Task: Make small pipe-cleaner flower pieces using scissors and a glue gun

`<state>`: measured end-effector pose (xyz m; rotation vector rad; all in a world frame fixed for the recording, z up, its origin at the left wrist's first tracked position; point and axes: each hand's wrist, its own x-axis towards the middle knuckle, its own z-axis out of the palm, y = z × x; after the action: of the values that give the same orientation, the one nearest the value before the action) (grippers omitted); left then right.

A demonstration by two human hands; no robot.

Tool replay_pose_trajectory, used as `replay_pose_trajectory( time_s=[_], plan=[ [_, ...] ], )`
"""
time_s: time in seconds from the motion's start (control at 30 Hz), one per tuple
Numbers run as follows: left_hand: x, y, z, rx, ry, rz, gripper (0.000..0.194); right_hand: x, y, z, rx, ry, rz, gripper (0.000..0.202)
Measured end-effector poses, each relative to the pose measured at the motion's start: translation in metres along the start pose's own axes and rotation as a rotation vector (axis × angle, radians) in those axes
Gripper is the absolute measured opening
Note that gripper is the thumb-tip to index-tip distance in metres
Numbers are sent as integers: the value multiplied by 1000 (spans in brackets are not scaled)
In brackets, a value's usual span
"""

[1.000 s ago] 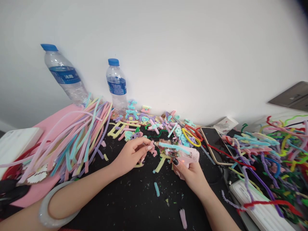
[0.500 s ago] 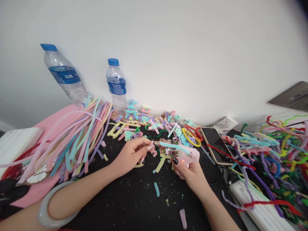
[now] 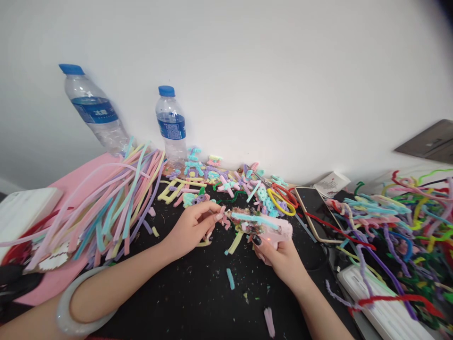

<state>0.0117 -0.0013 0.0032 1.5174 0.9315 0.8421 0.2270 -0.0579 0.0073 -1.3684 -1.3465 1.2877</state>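
Between the thumb and fingertips of my left hand (image 3: pixel 198 227) is a small pink fuzzy piece (image 3: pixel 225 221). My right hand (image 3: pixel 278 257) is wrapped round the handle of a pink glue gun (image 3: pixel 274 230), whose small orange light glows. Fuzzy multicoloured bits and a light blue strip cover the gun's barrel. Its nozzle points left and meets or nearly meets the pink piece; contact is too small to tell. Just below the gun lies a yellow stem piece (image 3: pixel 234 242) on the black table (image 3: pixel 198 302).
Fuzzy stems (image 3: pixel 130 203) lie at left near two bottles (image 3: pixel 95 111) (image 3: pixel 171 123). Small shaped pieces (image 3: pixel 226 185) line the wall. At right are a phone (image 3: pixel 318 215), tangled stems (image 3: pixel 406 245) and a white power strip (image 3: pixel 382 302).
The glue gun in my right hand has tilted slightly, its rear end a little lower and its nozzle slightly further left. My left hand has barely moved and keeps the pink piece.
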Motion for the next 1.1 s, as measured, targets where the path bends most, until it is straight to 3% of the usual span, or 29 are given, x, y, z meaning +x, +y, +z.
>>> replay_pose_trajectory(
  time_s=[0.37, 1.1],
  plan=[
    [0, 3, 0, 19, -31, 2, 26, 0, 0, 0, -4, 19, -12, 49],
    [0, 3, 0, 11, 19, 16, 23, 0, 4, -2, -88, 80, -82, 37]
  ],
)
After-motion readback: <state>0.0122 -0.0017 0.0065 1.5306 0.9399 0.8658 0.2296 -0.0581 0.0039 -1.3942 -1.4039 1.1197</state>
